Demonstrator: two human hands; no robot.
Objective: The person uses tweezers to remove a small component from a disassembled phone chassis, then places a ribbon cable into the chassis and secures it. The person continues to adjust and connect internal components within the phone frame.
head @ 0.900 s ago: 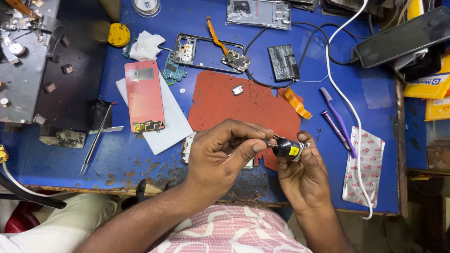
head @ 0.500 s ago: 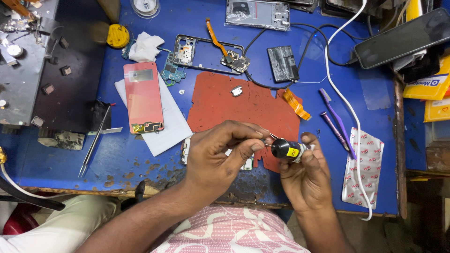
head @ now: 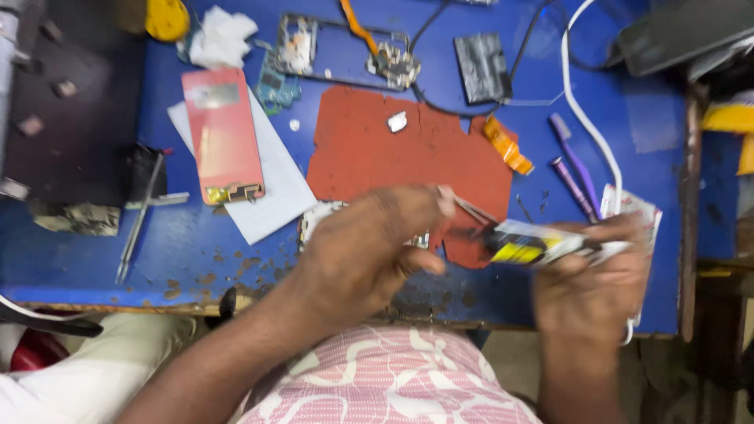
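- Head view, hands: two bare hands work over the front edge of one blue table [head: 118,251]. The picture is blurred by motion.
- The left hand [head: 369,251] is curled, thumb and forefinger pinched at the tip of one small tube [head: 542,247]; whether they grip a cap there cannot be told through the blur.
- The right hand [head: 593,286] is wrapped around that tube, which is black, yellow and white and lies roughly level, just above the table's near edge, between the two hands.
- One pair of metal tweezers [head: 467,206] pokes out by the left fingertips; which fingers hold it is unclear.
- Head view, table: one red mat [head: 377,149] lies in the middle, with one small silver part [head: 397,121] on it.
- One pink phone panel [head: 223,133] rests on one white paper sheet [head: 271,188], left of the mat.
- One stripped phone frame [head: 345,55] lies beyond the mat, one dark battery [head: 482,67] just right of it.
- One orange flex strip [head: 506,145] lies at the mat's right edge.
- Two purple tools [head: 572,165] lie side by side near one white cable [head: 585,126].
- One crumpled white tissue [head: 222,38] and one yellow round thing [head: 166,19] sit at the far left.
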